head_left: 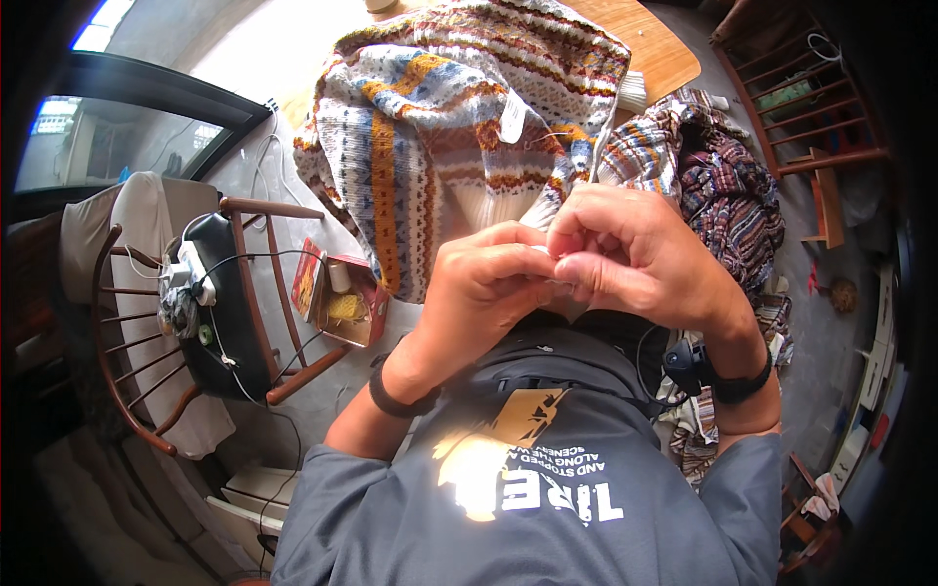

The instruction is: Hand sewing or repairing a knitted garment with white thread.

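Note:
My left hand (489, 278) and my right hand (630, 254) meet fingertip to fingertip above my lap. Both are closed in a pinch. A tiny white bit shows between them, too small and too covered by the fingers to name. Just beyond the hands, a patterned knit sweater (459, 122) in white, rust, mustard and blue spreads over the table and hangs down its near edge. It has a white tag (512, 117) on it, and its cream ribbed edge (484, 203) lies nearest my left hand.
More striped knitwear (728, 195) is heaped to the right. At the left stands a wooden chair (278, 283) with a black seat carrying a power strip (195, 272) and cords. A red box (369, 317) beside it holds a spool and yellow yarn. The wooden table (655, 44) reaches behind the sweater.

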{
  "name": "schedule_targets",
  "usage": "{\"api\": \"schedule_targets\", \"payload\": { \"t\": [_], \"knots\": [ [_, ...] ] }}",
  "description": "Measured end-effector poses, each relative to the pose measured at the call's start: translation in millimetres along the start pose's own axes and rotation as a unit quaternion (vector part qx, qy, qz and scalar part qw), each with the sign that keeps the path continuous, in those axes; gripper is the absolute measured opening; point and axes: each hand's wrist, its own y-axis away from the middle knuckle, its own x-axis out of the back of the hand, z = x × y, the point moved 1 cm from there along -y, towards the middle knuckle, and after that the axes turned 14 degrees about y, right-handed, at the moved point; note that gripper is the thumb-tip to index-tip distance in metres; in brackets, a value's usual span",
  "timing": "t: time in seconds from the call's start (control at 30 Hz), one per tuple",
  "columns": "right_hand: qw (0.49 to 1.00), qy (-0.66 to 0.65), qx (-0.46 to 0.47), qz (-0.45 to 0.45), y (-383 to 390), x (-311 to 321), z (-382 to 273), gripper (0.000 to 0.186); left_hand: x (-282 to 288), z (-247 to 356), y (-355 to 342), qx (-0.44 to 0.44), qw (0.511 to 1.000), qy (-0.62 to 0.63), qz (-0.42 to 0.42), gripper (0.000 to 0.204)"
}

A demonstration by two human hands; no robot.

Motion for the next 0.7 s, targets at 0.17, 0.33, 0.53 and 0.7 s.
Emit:
{"api": "schedule_targets", "payload": {
  "t": [0.17, 0.33, 0.53, 0.7],
  "knots": [
    [0.981, 0.151, 0.109, 0.051, -3, -5, -6, 0.007, 2, 2, 0, -0.002, 1.000, -0.021, 0.005, 0.019],
    [0.975, 0.173, 0.105, 0.094, -2, -16, -11, 0.012, 4, 4, 2, 0.021, 0.999, -0.030, 0.006, 0.017],
    [0.961, 0.231, 0.096, 0.118, -1, -21, -19, 0.011, 7, 2, 1, 0.029, 1.000, -0.009, 0.004, 0.015],
    [0.983, -0.073, -0.009, 0.166, -8, 11, -13, 0.018, 6, 0, 2, 0.141, 0.971, 0.191, 0.016, 0.012]
  ]
}}
